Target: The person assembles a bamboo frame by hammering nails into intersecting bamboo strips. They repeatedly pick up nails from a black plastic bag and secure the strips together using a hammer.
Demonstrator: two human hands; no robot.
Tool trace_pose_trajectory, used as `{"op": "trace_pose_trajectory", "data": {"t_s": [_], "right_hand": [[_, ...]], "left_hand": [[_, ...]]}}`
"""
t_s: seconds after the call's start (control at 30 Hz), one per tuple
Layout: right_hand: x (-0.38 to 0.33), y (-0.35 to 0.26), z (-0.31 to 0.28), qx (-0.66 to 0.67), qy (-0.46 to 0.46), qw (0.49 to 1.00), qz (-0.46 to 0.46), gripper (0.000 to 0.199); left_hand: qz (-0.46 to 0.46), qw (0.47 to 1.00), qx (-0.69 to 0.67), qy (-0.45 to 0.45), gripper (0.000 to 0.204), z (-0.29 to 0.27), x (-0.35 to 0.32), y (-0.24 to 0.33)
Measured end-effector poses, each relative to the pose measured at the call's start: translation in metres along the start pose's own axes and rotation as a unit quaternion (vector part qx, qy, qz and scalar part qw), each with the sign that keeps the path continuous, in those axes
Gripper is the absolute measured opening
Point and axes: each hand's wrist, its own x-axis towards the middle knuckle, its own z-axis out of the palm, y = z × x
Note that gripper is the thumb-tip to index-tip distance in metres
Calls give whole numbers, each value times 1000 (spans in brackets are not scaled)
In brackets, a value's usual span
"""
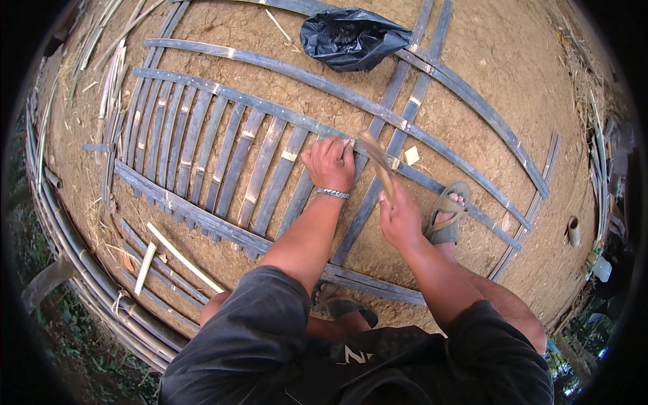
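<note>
Looking down from head height over bare brown earth ground [513, 61]. Crouching above a flat lattice of grey-blue bamboo slats [202, 145], laid out like a fence panel: many short slats running side by side between two long cross rails, with further long curved strips [466, 98] arcing across the dirt beyond.

Pressing down with the left hand [329, 164], fingers curled together and clamped on the upper cross rail [270, 108], right where a slanting slat is crossing it. Wearing a metal chain bracelet [333, 194] on that wrist.

Gripping with the right hand [399, 219], fingers wrapped shut around the handle of a wooden-looking striking tool [378, 162], blurred, its head hovering just beside the left hand's fingertips above the rail. Hard to tell the exact kind of tool.

Resting one sandalled foot [447, 214] on the ground just to the right of the right hand, among the long strips; another sandal [341, 305] showing lower down between the knees.

Lying at the top, a crumpled black plastic bag [351, 37] on the dirt. Lying at lower left, two pale split sticks [162, 260] near a stack of curved bamboo poles [88, 270] edging the ground.
</note>
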Motion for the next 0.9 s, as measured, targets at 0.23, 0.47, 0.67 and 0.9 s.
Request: {"op": "trace_pose_trajectory", "data": {"t_s": [0.23,0.47,0.67,0.9], "right_hand": [[2,6,3,53,95,989,-100,54],[5,1,-7,18,-8,999,32,56],[0,15,2,35,33,999,-21,56],[-6,15,4,116,40,991,56,55]], "left_hand": [[2,1000,2,4,13,0,0,-2],[0,1000,7,-9,11,-2,0,-2],[-30,999,-9,-32,15,-7,1,3],[36,986,61,-152,66,-48,-3,-7]]}}
